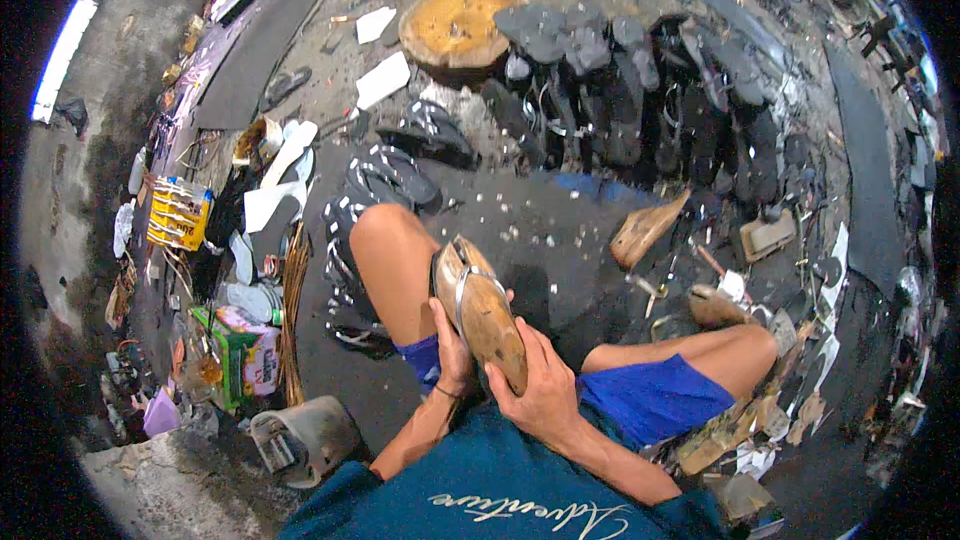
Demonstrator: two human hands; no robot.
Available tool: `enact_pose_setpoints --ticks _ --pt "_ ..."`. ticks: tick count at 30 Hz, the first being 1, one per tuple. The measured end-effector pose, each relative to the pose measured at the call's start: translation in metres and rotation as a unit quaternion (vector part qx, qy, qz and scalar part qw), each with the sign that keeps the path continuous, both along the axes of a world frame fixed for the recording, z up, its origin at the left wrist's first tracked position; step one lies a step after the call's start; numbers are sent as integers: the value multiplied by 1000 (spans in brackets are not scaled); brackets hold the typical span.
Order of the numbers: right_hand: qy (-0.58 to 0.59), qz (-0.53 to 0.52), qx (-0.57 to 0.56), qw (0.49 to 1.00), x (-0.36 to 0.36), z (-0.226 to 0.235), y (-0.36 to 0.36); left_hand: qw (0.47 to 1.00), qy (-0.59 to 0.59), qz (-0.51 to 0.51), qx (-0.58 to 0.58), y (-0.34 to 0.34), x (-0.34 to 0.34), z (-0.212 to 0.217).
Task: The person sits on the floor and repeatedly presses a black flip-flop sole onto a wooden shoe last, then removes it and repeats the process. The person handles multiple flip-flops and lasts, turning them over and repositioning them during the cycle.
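Observation:
A brown wooden shoe last (483, 308) with a thin grey sandal strap looped over it rests tilted against my raised left knee. My left hand (453, 352) holds the last from its left side, thumb up along the edge. My right hand (540, 388) grips the last's near end from the right and below. Both forearms enter from the lower edge over my blue shirt and blue shorts.
Rows of dark sandals (640, 90) lie across the floor ahead, beside a round wooden block (455, 25). Another wooden last (645, 230) lies to the right. More strapped sandals (385, 175), white sole cut-outs (383, 80), a yellow box (178, 213) and a grey bucket (305, 435) sit left.

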State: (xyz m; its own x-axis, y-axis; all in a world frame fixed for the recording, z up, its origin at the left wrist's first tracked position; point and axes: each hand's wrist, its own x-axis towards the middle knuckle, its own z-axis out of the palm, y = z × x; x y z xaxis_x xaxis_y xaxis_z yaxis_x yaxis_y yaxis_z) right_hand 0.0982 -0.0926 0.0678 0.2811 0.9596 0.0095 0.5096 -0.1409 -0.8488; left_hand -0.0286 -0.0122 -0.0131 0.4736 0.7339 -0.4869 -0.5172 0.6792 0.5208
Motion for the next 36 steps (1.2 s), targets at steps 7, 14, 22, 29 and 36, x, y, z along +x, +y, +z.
enact_pose_setpoints --ticks 7,14,22,29,36 --pt "-86 -59 118 988 19 11 12 982 112 19 149 34 28 44" --pt "-114 -41 75 990 44 6 5 920 251 -122 277 46 61 65" --pt "33 16 -102 994 55 -4 -20 938 239 -189 165 49 58 41" --pt "512 -25 -150 846 54 -15 -53 931 121 -293 180 18 21 108" --pt "649 -120 -127 740 23 -39 -92 957 34 -252 141 -23 11 148"
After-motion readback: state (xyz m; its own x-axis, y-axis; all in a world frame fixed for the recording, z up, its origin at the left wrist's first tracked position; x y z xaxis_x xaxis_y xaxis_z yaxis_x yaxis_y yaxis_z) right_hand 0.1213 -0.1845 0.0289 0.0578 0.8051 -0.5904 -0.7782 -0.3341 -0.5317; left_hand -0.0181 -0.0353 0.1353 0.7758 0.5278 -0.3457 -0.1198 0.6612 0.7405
